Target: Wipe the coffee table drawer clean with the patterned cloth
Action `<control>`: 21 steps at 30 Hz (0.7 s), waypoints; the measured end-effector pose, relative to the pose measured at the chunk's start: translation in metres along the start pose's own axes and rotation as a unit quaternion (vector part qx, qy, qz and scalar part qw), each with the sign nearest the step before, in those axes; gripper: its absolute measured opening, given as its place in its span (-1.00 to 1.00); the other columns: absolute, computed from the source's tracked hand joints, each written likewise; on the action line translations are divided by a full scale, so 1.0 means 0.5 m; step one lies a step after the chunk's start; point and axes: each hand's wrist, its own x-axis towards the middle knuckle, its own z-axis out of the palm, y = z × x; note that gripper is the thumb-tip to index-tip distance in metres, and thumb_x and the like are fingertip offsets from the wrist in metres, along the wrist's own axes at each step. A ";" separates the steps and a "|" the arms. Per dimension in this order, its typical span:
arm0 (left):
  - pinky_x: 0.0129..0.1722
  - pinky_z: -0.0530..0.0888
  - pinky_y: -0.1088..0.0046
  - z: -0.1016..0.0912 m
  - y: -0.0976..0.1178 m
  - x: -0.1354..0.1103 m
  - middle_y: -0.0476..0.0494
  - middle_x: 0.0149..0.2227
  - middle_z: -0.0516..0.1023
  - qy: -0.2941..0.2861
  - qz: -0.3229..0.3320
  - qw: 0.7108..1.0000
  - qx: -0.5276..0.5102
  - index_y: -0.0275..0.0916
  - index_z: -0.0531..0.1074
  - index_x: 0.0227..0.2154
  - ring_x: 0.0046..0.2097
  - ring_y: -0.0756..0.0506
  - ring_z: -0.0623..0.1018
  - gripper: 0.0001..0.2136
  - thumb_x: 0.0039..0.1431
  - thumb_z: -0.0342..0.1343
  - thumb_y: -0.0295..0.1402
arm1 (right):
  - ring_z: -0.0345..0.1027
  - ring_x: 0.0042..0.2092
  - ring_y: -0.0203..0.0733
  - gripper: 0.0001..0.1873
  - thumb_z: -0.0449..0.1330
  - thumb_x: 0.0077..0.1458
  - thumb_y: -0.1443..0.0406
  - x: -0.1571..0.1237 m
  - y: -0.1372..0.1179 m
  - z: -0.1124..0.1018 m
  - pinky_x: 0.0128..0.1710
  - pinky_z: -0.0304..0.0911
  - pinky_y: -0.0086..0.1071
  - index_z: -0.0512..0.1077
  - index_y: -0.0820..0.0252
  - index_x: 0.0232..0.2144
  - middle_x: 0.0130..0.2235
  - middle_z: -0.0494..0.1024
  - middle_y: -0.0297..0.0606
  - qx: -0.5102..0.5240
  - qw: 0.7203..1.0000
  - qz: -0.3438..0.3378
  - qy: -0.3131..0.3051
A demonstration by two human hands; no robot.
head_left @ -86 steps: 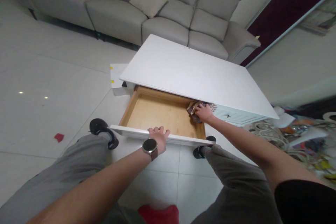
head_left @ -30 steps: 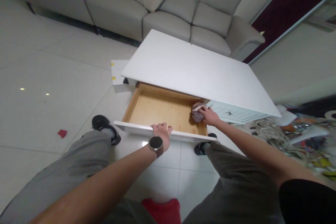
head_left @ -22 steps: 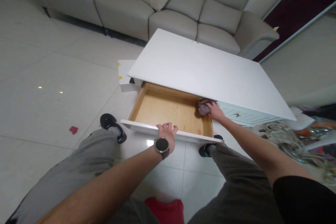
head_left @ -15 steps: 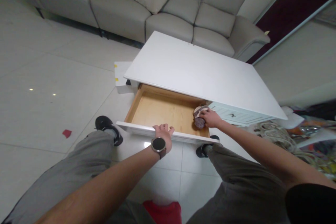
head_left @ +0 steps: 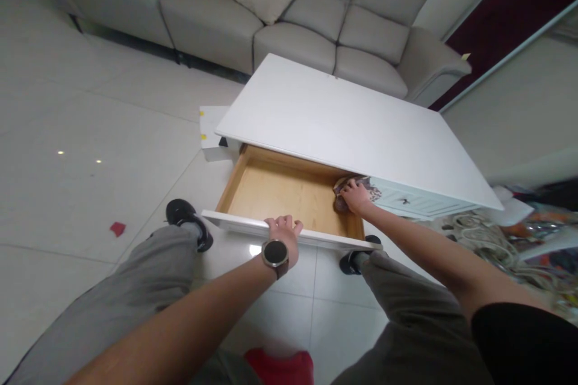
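With the drawer [head_left: 280, 187] taken as the dial, a white box [head_left: 211, 125] stands outside it at ten o'clock. At six o'clock the left hand [head_left: 285, 238] has its fingers hooked over the front edge, a sound hold on what is judged a rigid, fairly heavy part. At three o'clock the right hand [head_left: 356, 197] has half-curled fingers on a bunched brown cloth [head_left: 341, 205], judged soft, light and unbreakable, best held by a thick fold; thumb placement cannot be confirmed.

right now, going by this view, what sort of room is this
Probably a home living room: a long grey cushioned sofa stands behind a low white rectangular coffee table, on a glossy pale tiled floor.
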 end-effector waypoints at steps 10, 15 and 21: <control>0.15 0.11 -0.23 0.035 0.003 0.011 -0.33 0.18 0.31 0.056 -0.008 0.998 -0.033 0.02 0.26 0.31 0.14 -0.41 0.29 -0.29 0.05 0.17 -0.52 | 0.42 0.10 0.28 -0.53 0.15 0.07 0.34 0.138 -0.031 0.009 0.07 0.23 0.04 0.60 0.39 0.01 0.06 0.56 0.31 0.004 0.999 0.015 -0.052; 0.18 0.10 -0.24 0.038 0.005 0.023 -0.30 0.19 0.31 0.051 -0.024 0.996 -0.075 0.07 0.28 0.29 0.17 -0.42 0.28 -0.31 0.09 0.08 -0.55 | 0.42 0.11 0.33 -0.43 0.23 -0.07 0.24 0.118 -0.024 -0.001 0.04 0.29 0.08 0.60 0.28 0.03 0.05 0.58 0.27 0.023 0.997 -0.003 -0.076; 0.16 0.13 -0.20 0.033 0.002 0.021 -0.32 0.18 0.33 0.056 -0.016 0.996 -0.061 0.04 0.27 0.30 0.16 -0.39 0.31 -0.34 0.16 -0.02 -0.59 | 0.33 0.18 0.34 -0.45 0.20 -0.10 0.21 -0.005 -0.030 -0.009 0.14 0.17 0.19 0.61 0.24 -0.02 0.04 0.59 0.18 0.058 0.995 -0.036 -0.077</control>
